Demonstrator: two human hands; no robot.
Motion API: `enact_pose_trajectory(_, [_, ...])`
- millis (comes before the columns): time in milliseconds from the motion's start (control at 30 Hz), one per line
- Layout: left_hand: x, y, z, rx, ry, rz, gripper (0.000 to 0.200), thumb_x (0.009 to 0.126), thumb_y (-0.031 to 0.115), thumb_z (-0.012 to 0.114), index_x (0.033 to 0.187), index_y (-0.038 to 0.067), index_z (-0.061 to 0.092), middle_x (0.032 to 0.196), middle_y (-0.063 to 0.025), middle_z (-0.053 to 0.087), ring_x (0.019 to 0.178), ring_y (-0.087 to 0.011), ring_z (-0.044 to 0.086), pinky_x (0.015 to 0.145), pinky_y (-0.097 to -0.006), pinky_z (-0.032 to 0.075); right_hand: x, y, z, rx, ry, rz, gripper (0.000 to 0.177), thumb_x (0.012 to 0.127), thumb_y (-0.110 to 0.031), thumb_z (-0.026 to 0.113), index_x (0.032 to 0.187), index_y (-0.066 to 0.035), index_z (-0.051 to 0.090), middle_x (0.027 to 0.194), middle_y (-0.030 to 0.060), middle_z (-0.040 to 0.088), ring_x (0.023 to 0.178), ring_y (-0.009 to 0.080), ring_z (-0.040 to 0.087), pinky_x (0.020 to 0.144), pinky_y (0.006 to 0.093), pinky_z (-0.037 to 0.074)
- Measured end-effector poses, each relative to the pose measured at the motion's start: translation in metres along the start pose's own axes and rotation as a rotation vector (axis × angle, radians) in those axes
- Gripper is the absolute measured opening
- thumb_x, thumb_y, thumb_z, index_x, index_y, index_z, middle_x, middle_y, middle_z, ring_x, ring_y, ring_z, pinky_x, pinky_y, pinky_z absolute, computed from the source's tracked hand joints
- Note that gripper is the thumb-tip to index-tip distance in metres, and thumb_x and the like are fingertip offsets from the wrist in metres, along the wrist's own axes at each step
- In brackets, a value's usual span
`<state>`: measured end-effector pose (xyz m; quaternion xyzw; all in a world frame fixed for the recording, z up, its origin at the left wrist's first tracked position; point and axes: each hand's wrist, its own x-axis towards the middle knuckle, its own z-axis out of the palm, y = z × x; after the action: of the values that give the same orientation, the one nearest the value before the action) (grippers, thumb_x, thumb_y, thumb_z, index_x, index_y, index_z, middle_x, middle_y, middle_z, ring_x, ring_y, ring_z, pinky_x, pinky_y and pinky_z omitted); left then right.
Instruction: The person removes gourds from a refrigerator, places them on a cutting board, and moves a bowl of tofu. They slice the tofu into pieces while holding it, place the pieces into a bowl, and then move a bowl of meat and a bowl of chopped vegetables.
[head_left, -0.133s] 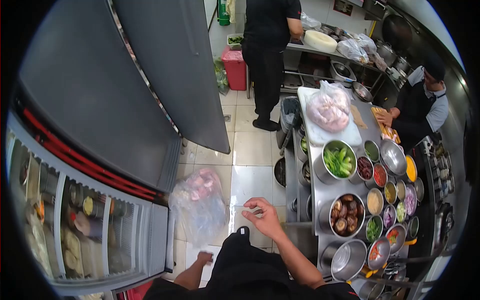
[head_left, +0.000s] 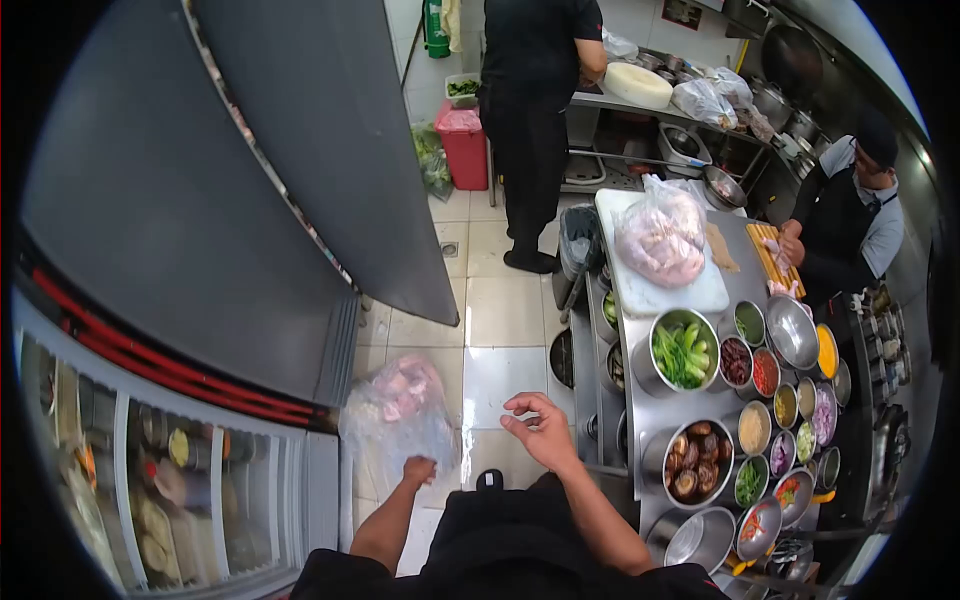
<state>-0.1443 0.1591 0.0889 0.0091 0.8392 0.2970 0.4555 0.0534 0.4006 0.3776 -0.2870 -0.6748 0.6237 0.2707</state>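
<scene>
A clear plastic bag of raw meat (head_left: 400, 395) lies on the tiled floor beside the fridge. My left hand (head_left: 420, 470) is over the bag's lower end in this view, with its fingers curled into a loose fist. Nothing shows in that hand. My right hand (head_left: 540, 430) hangs in the air above the floor, right of the bag. It is open, its fingers bent and the thumb apart, and it holds nothing.
At the left, the fridge (head_left: 200, 428) has its dark door (head_left: 330, 130) swung out. A steel counter (head_left: 640, 400) along the right bears a pot of mushrooms (head_left: 690, 460), several ingredient bowls and a bagged chicken-like meat (head_left: 662, 235). One person (head_left: 535, 120) stands behind; another (head_left: 845, 215) handles meat at the right.
My left hand has moved up and forward from below the bag to over its lower end. My right hand has shifted slightly right. The view has tilted a little.
</scene>
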Motion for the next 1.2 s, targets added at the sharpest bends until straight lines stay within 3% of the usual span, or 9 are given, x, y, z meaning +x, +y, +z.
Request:
enact_pose_trajectory(267, [0.024, 0.210, -0.018, -0.046, 0.048, 0.291, 0.027, 0.081, 0.021, 0.063, 0.100, 0.002, 0.064, 0.080, -0.0093, 0.067, 0.067, -0.0163, 0.063, 0.054, -0.0304, 0.051, 0.175, 0.007, -0.053, 0.008, 0.030, 0.026, 0.018, 0.078, -0.006, 0.071, 0.096, -0.005, 0.066, 0.100, 0.0042, 0.060, 0.082, 0.0121, 0.057, 0.067, 0.0246, 0.049])
enact_pose_trajectory(533, [-0.028, 0.289, -0.036, -0.299, -0.141, 0.070, 0.042, 0.084, 0.026, 0.069, 0.115, 0.000, 0.057, 0.089, -0.0084, 0.066, 0.074, -0.0168, 0.063, 0.061, -0.0305, 0.051, 0.367, 0.003, 0.023, 0.116, -0.327, -0.010, 0.027, 0.078, -0.011, 0.071, 0.103, -0.005, 0.063, 0.100, 0.0066, 0.058, 0.080, 0.0137, 0.056, 0.066, 0.0256, 0.048])
enact_pose_trajectory(733, [0.055, 0.473, -0.008, -0.102, -0.223, 0.334, 0.045, 0.084, 0.026, 0.067, 0.119, -0.001, 0.055, 0.077, -0.0048, 0.062, 0.064, -0.0125, 0.056, 0.057, -0.0281, 0.046, 0.451, -0.015, 0.030, 0.053, -0.322, -0.022, 0.028, 0.078, -0.009, 0.071, 0.105, -0.005, 0.062, 0.103, 0.0062, 0.057, 0.085, 0.0137, 0.056, 0.068, 0.0270, 0.049])
enact_pose_trajectory(767, [0.082, 0.501, -0.005, 0.003, -0.196, 0.482, 0.049, 0.083, 0.026, 0.068, 0.122, -0.001, 0.053, 0.095, -0.0120, 0.066, 0.082, -0.0211, 0.063, 0.072, -0.0339, 0.050, 0.467, -0.019, 0.024, 0.036, -0.302, -0.045, 0.028, 0.080, -0.007, 0.070, 0.106, -0.004, 0.062, 0.106, 0.0050, 0.056, 0.086, 0.0120, 0.055, 0.068, 0.0249, 0.049])
enact_pose_trajectory(800, [0.104, 0.531, 0.004, -0.137, -0.030, 0.901, 0.048, 0.081, 0.020, 0.065, 0.124, 0.000, 0.053, 0.115, -0.0180, 0.062, 0.108, -0.0290, 0.060, 0.090, -0.0380, 0.046, 0.484, -0.015, 0.016, 0.017, -0.289, -0.074, 0.028, 0.079, -0.006, 0.070, 0.106, -0.003, 0.062, 0.109, 0.0053, 0.057, 0.087, 0.0112, 0.056, 0.068, 0.0246, 0.050])
enact_pose_trajectory(867, [0.162, 0.585, -0.001, 0.127, -0.034, 0.933, 0.050, 0.078, 0.010, 0.056, 0.128, 0.004, 0.051, 0.122, -0.0202, 0.059, 0.119, -0.0311, 0.053, 0.096, -0.0384, 0.043, 0.519, -0.004, 0.001, 0.062, -0.241, -0.076, 0.028, 0.079, -0.005, 0.070, 0.106, -0.002, 0.062, 0.110, 0.0050, 0.057, 0.087, 0.0106, 0.057, 0.068, 0.0241, 0.050])
enact_pose_trajectory(900, [0.169, 0.618, -0.005, -0.109, -0.057, 0.709, 0.053, 0.078, 0.013, 0.058, 0.128, 0.002, 0.050, 0.118, -0.0206, 0.061, 0.116, -0.0304, 0.056, 0.094, -0.0379, 0.044, 0.539, 0.000, -0.007, 0.122, -0.179, -0.076, 0.029, 0.079, -0.005, 0.070, 0.106, -0.002, 0.061, 0.112, 0.0047, 0.057, 0.087, 0.0100, 0.057, 0.067, 0.0237, 0.049])
enact_pose_trajectory(1067, [0.210, 0.734, -0.047, -0.395, 0.195, 0.488, 0.066, 0.078, 0.021, 0.069, 0.132, -0.004, 0.040, 0.113, -0.0191, 0.060, 0.095, -0.0236, 0.061, 0.070, -0.0353, 0.054, 0.623, 0.003, -0.040, 0.108, -0.172, 0.017, 0.028, 0.079, -0.001, 0.069, 0.106, -0.003, 0.061, 0.105, 0.0019, 0.060, 0.082, 0.0076, 0.056, 0.066, 0.0213, 0.048])
enact_pose_trajectory(1200, [0.242, 0.760, -0.095, -0.646, 0.336, 0.341, 0.067, 0.077, 0.021, 0.070, 0.132, -0.003, 0.040, 0.111, -0.0176, 0.061, 0.089, -0.0228, 0.061, 0.062, -0.0351, 0.053, 0.679, 0.013, -0.047, 0.125, -0.267, 0.039, 0.026, 0.078, -0.002, 0.070, 0.103, -0.001, 0.062, 0.108, 0.0054, 0.057, 0.083, 0.0112, 0.057, 0.065, 0.0235, 0.049])
